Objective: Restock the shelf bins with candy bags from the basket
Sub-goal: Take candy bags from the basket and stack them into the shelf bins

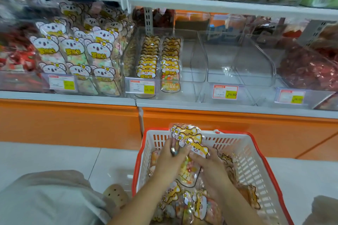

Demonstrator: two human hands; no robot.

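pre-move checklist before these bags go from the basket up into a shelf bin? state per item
1. Grip: left hand and right hand both hold the bundle of yellow cat-print candy bags: ok.
2. Bundle squared up: bag tops are fanned out: not ok.
3. Matching target: the clear plastic shelf bin holds two rows of the same cat-print bags: ok.
4. Room in that bin: bare space right of the rows: ok.
5. Bag count in the bundle: cannot tell.
6. Stock left in the red-rimmed white plastic basket: more bags lie inside: ok.
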